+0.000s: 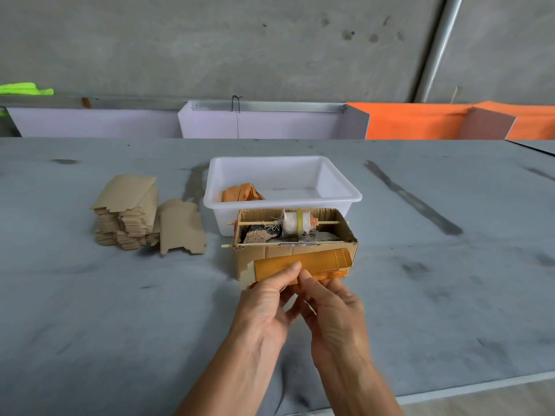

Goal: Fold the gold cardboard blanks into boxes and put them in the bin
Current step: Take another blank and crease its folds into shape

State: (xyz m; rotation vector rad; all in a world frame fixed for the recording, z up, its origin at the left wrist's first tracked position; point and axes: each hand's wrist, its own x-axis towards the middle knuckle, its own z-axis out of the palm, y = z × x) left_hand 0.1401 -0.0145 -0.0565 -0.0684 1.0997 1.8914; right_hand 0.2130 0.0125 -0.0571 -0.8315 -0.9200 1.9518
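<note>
I hold one gold cardboard blank (318, 262) in both hands, in front of a brown cardboard box. My left hand (267, 304) pinches its lower edge with thumb and fingers. My right hand (330, 307) pinches the same edge just to the right, the two thumbs almost touching. The blank stretches to the right, with a dashed fold line near its far end. A stack of blanks (129, 214) lies brown side up at the left of the table. The white bin (339, 190) stands behind and holds a folded gold box (241, 192) in its left corner.
The open brown cardboard box (300, 250) just before the bin holds a cloth-wrapped roller on a stick and scraps. The grey table (450, 280) stretches wide on both sides. White and orange panels line the far edge below a concrete wall.
</note>
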